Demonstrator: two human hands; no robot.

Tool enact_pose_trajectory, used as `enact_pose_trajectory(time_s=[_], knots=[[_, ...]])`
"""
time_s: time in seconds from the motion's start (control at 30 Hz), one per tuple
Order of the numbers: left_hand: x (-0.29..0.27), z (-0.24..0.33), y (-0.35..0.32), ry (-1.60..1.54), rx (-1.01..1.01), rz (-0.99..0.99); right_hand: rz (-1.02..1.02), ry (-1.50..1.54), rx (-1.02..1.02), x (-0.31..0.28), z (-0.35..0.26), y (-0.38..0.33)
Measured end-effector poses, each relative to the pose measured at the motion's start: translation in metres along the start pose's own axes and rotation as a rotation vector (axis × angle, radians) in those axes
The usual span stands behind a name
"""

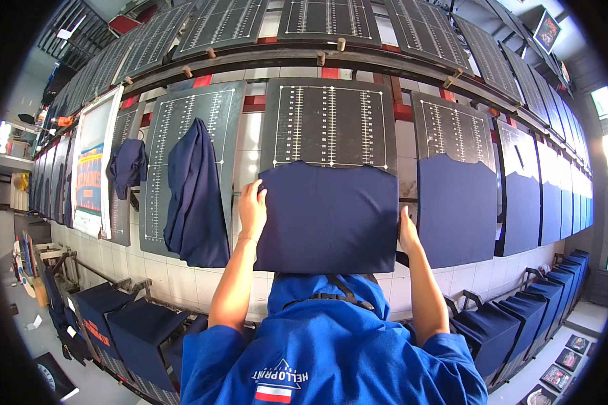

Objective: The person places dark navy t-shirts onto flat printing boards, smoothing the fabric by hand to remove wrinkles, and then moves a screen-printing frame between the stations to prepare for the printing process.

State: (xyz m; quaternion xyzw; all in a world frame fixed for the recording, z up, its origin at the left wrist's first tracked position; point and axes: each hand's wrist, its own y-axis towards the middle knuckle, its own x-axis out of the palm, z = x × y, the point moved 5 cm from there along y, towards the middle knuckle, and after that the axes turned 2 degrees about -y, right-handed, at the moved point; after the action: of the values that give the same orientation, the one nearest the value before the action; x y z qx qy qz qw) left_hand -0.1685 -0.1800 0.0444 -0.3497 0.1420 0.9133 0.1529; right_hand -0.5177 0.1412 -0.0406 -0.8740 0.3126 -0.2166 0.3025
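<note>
A navy shirt panel (327, 219) lies flat over the lower part of the dark printing board (348, 121) in front of me, its neckline edge across the board's marked scales. At the panel's left edge, my left hand (252, 210) is closed, its fingertips at the upper left corner. My right hand (408, 231) is curled against the right edge, with some fingers hidden from view. On the board to the left rests a bunched navy cloth (197, 202). Another navy panel (455, 212) is spread on the board to the right.
A framed printing screen (93, 165) leans over the boards at left, beside a crumpled navy cloth (128, 165). A long rail (284, 52) with wooden pegs runs beyond the boards. Behind me, navy-covered boards (145, 334) line both sides.
</note>
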Motion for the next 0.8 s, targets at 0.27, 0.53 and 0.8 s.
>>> enact_pose_trajectory(time_s=[0.27, 0.53, 0.8], knots=[[-0.004, -0.036, 0.023, 0.293, -0.096, 0.112, 0.17, -0.383, -0.151, 0.009, -0.068, 0.05], [0.048, -0.117, 0.034, -0.806, -0.711, -0.366, 0.173, -0.009, -0.099, 0.025, -0.085, 0.058], [0.024, -0.081, 0.047, -0.61, -0.558, -0.34, 0.167, -0.31, -0.236, 0.004, -0.085, 0.05]])
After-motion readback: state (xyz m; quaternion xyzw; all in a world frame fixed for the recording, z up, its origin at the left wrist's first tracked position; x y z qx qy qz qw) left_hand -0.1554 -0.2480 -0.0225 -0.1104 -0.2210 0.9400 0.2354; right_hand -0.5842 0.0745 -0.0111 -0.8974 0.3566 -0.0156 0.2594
